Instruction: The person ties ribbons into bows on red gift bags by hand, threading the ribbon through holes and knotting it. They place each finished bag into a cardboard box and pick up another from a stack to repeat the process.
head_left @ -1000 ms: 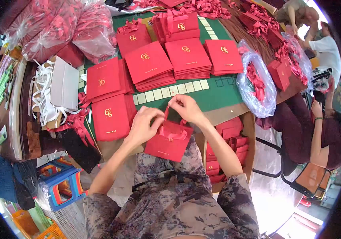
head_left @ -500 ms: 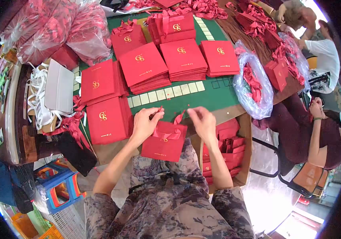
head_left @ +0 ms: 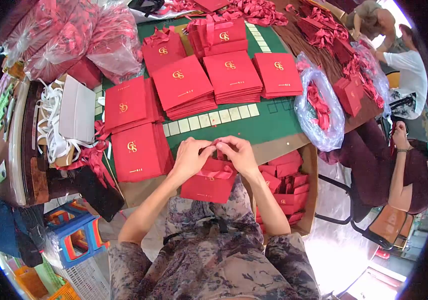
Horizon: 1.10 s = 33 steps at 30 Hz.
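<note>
Left hand (head_left: 190, 158): fingers curled, tips pinched on the ribbon (head_left: 213, 173) at the top edge of the red bag (head_left: 209, 184).
Right hand (head_left: 239, 154): fingertips pinched on the same ribbon, touching the left hand's.
Red bag: just below both sets of fingers, over the lap.
Beyond the fingers: stacks of red bags (head_left: 184, 85) on the green table (head_left: 269, 122).
Right of the fingers: box (head_left: 311, 165) of finished bags.

A green tabletop (head_left: 269, 122) fills the far side. The shiny floor (head_left: 344, 250) glows bright near right. Blue stools (head_left: 76, 232) sit near left.
</note>
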Motion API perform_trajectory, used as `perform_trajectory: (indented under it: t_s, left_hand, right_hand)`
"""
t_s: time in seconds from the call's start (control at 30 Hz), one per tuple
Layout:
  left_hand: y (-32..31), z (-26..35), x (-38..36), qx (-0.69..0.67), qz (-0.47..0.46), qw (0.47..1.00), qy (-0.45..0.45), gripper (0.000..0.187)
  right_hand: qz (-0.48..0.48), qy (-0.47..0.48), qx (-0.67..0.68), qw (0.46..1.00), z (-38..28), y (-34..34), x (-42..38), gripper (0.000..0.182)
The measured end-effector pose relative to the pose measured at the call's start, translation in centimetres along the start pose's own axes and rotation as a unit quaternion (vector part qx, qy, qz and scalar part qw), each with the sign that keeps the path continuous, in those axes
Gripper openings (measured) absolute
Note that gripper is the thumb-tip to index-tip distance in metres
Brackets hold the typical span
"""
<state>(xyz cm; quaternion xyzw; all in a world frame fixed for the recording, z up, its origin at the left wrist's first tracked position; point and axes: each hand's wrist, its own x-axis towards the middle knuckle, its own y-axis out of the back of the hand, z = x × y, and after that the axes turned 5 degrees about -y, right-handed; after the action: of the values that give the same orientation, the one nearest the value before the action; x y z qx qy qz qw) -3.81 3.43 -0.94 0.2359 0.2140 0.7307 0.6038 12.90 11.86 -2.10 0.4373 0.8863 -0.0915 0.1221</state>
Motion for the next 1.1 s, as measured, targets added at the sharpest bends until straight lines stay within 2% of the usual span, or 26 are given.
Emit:
perform_trajectory:
  t_s: [0.27, 0.33, 0.37, 0.43, 0.47, 0.53, 0.57, 0.6, 0.67, 0.7, 0.73, 0.8, 0.83, 0.87, 0.93, 1.03, 1.1]
  left_hand:
    - [0.3, 0.2, 0.2, 0.033, -0.014, 0.999, -0.016, 0.019]
    - [0.8, 0.2, 0.4, 0.013, -0.083, 0.996, 0.001, 0.026]
    - [0.8, 0.0, 0.2, 0.013, -0.083, 0.996, 0.002, 0.026]
    - [0.9, -0.7, -0.3, -0.151, 0.004, 0.987, 0.052, 0.057]
    - [0.9, -1.0, -0.8, -0.150, 0.003, 0.987, 0.051, 0.057]
    - [1.3, -0.8, -1.9, -0.293, 0.030, 0.951, 0.096, 0.101]
    - [1.8, -0.9, -2.2, -0.247, -0.042, 0.965, 0.082, 0.108]
    - [1.7, -1.1, -2.6, -0.247, -0.042, 0.965, 0.081, 0.108]
    - [0.9, -1.5, -3.5, -0.151, -0.062, 0.982, 0.091, 0.098]
    - [0.9, -1.2, -3.6, -0.179, -0.079, 0.975, 0.101, 0.088]
    - [1.0, -1.0, -3.7, -0.178, -0.080, 0.976, 0.101, 0.088]
    - [1.1, -0.4, -3.7, -0.205, -0.079, 0.975, 0.027, 0.082]
    - [1.3, -0.2, -3.8, -0.202, -0.089, 0.973, 0.070, 0.082]
    - [1.5, 0.1, -3.8, -0.202, -0.089, 0.973, 0.069, 0.082]
    - [2.1, 0.9, -4.1, -0.142, -0.135, 0.977, 0.080, 0.087]
    - [1.3, -0.2, -4.3, -0.188, -0.128, 0.972, 0.064, 0.091]
    - [1.3, -0.6, -4.4, -0.163, -0.130, 0.976, 0.066, 0.091]
  right_hand:
    - [-0.031, -0.024, -0.001, 0.999, -0.5, 0.1, 0.1, 0.016]
    - [-0.020, -0.011, 0.032, 0.999, -0.6, -0.2, 0.1, 0.015]
    - [-0.009, 0.004, 0.063, 0.998, -0.7, -0.3, 0.3, 0.014]
    - [0.005, -0.001, 0.083, 0.997, -0.7, 0.6, 0.6, 0.014]
    - [0.020, -0.006, 0.104, 0.994, -0.8, 1.2, 0.8, 0.013]
    - [0.023, -0.011, 0.119, 0.993, -1.2, 1.8, 0.9, 0.014]
    - [0.021, -0.016, 0.118, 0.993, -1.2, 1.9, 0.9, 0.014]
    - [0.020, -0.022, 0.118, 0.993, -1.1, 2.0, 0.9, 0.014]
    - [0.032, -0.020, 0.117, 0.992, -1.0, 2.4, 1.3, 0.015]
    - [0.019, -0.016, 0.102, 0.995, -1.0, 2.7, 1.5, 0.016]
    - [0.006, -0.012, 0.086, 0.996, -1.0, 2.9, 1.8, 0.017]
    - [0.029, -0.035, 0.078, 0.996, -1.1, 2.9, 2.3, 0.018]
    - [0.040, -0.016, 0.041, 0.998, -1.3, 3.1, 2.5, 0.017]
    - [0.051, 0.004, 0.003, 0.999, -1.7, 3.4, 2.9, 0.016]
    - [0.084, 0.003, 0.018, 0.996, -2.7, 4.1, 3.4, 0.018]
    - [0.096, 0.020, 0.009, 0.995, -2.0, 5.0, 4.8, 0.019]
    - [0.097, 0.004, -0.031, 0.995, -1.6, 6.0, 5.5, 0.019]
